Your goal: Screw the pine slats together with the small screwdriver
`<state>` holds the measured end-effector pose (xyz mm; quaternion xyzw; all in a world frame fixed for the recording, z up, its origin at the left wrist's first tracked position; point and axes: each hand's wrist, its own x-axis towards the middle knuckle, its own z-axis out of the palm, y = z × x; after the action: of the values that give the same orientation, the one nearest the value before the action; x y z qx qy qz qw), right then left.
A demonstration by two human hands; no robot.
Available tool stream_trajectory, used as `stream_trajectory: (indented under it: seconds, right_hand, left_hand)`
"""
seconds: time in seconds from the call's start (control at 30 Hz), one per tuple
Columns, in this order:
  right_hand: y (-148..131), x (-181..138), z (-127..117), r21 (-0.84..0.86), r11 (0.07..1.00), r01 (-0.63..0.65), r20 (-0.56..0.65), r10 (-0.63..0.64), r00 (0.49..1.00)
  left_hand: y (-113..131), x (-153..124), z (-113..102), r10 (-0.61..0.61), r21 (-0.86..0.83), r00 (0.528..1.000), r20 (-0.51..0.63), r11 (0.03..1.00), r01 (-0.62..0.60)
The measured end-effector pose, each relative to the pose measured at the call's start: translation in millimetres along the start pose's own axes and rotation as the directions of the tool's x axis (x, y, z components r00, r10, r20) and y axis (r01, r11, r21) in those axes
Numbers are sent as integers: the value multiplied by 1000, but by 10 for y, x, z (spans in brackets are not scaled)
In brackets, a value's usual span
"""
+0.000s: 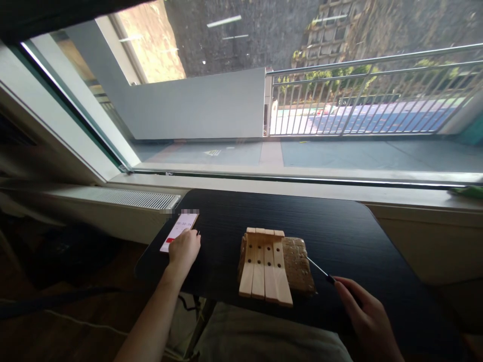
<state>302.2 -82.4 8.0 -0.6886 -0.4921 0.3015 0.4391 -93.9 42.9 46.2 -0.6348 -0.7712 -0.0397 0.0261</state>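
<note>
My right hand (364, 311) grips the dark handle of a screwdriver (319, 266). Its thin metal shaft points up and left, with the tip close to the right edge of a brown, pitted block (298, 264). On that block lie several pale wooden slats (260, 281), side by side, with two rows of dark round holes across them and a raised strip at the far end. My left hand (184, 249) is over the lower part of a phone (183, 229) with a lit timer screen. Its fingers are curled, and a small dark tip shows beside them; what it is I cannot make out.
The black table (320, 216) has rounded corners and stands against a window sill (264, 183). A white slatted vent (139, 197) is at the left. Beyond the glass are a metal railing (358, 103) and a white wall. My lap is under the near edge.
</note>
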Motion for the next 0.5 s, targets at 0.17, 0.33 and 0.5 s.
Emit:
stream_trajectory:
  seconds: [0.17,0.33,0.5]
  right_hand:
    - [-23,13,5,-19,999,28,5,-27,1000]
    - [-88,-54,89,22,999,28,-95,-26,995]
    - [-97,-78,131,67,998,4,-99,2,995]
  left_hand:
    - [5,29,-3,7,16,1000,25,1000,-7]
    - [54,-52,-45,78,-135,996,-41,987,-83]
    - [119,-234,-67,117,-663,988,-102,733,-155]
